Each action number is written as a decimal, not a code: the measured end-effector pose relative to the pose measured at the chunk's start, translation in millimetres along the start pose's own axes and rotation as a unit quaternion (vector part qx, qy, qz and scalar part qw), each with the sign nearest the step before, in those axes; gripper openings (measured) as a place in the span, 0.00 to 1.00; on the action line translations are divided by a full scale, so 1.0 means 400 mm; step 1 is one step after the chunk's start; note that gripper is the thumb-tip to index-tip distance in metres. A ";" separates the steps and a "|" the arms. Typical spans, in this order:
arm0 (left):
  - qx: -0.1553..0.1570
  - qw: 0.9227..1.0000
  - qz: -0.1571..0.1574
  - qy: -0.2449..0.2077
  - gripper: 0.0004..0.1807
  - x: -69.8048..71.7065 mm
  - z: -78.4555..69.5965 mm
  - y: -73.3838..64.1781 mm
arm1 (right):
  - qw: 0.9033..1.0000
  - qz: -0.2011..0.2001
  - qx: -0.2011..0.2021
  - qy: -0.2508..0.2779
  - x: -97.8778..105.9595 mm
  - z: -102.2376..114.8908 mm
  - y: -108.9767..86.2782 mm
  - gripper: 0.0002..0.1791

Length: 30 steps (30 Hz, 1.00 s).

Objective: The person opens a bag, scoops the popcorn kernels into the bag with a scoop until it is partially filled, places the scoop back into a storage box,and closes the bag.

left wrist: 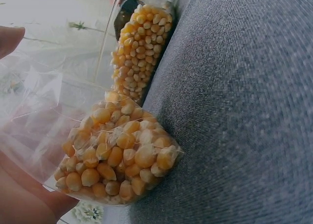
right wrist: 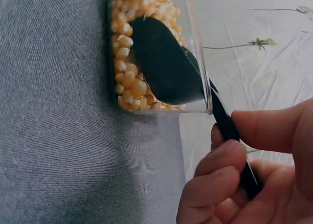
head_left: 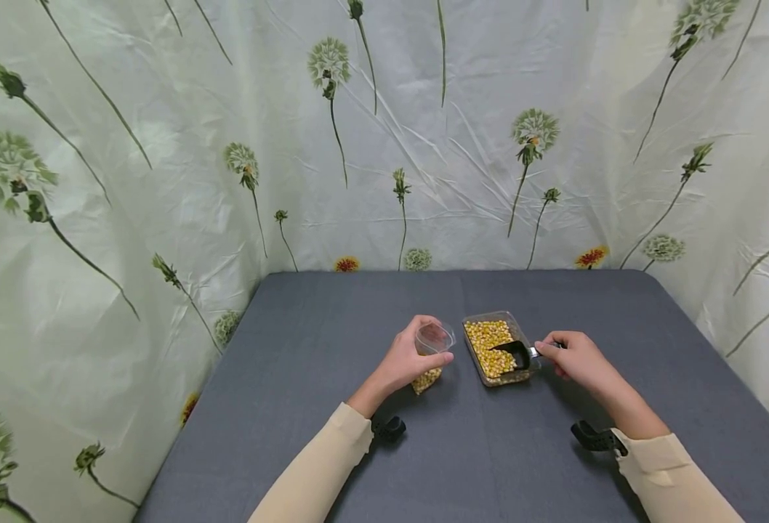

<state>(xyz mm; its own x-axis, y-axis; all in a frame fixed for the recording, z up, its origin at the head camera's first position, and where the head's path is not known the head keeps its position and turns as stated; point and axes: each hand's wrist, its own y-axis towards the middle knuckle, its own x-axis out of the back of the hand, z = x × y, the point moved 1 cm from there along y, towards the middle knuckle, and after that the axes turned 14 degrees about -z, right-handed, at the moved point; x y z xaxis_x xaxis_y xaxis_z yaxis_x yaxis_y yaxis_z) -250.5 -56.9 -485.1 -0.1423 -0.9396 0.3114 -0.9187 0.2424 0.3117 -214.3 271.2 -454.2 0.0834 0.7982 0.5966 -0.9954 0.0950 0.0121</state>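
My left hand (head_left: 403,361) grips a clear plastic bag (head_left: 434,338) from its left side, its rounded mouth facing up. Corn kernels (left wrist: 117,153) fill the bag's lower part. To the right of it, a clear rectangular container (head_left: 477,369) holds many more yellow kernels (head_left: 487,335). A black scoop (head_left: 520,353) has its head among those kernels, near the container's right side. With thumb and curled fingers, my right hand (head_left: 581,359) holds the scoop's handle (right wrist: 226,126), which slopes out over the rim. The scoop's tip is partly buried.
Dark grey cloth (head_left: 332,327) covers the table under both containers of kernels. Behind and beside the table hangs a pale curtain (head_left: 463,145) printed with dandelions. A black strap piece (head_left: 391,428) sticks out from the left wrist, and another black piece (head_left: 594,437) from the right.
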 end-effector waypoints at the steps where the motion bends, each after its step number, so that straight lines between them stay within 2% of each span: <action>1: 0.000 1.000 0.001 0.000 0.31 0.000 0.000 0.000 | 1.000 -0.001 -0.005 0.008 0.003 0.000 0.000 0.16; 7: -0.006 1.000 0.004 0.003 0.29 0.001 0.000 -0.002 | 0.996 0.001 -0.033 0.078 0.016 -0.005 -0.002 0.17; 14: -0.016 1.000 0.007 0.000 0.28 -0.003 0.002 -0.002 | 0.984 0.016 -0.062 0.165 0.024 -0.019 -0.007 0.18; 25: -0.019 1.000 0.014 0.016 0.37 -0.003 0.002 -0.002 | 0.976 0.000 -0.071 0.206 0.025 -0.023 -0.008 0.17; 30: -0.015 1.000 0.016 0.012 0.32 -0.004 -0.001 -0.004 | 0.972 -0.001 -0.073 0.223 0.030 -0.021 -0.008 0.17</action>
<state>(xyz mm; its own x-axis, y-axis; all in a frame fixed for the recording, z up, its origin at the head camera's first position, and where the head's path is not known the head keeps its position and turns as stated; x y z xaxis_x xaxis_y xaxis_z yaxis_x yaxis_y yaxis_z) -248.6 -55.6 -485.7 -0.1623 -0.9254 0.3426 -0.9021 0.2798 0.3285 -209.8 285.5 -453.7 0.1300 0.9732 0.1896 -0.9807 0.1544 -0.1199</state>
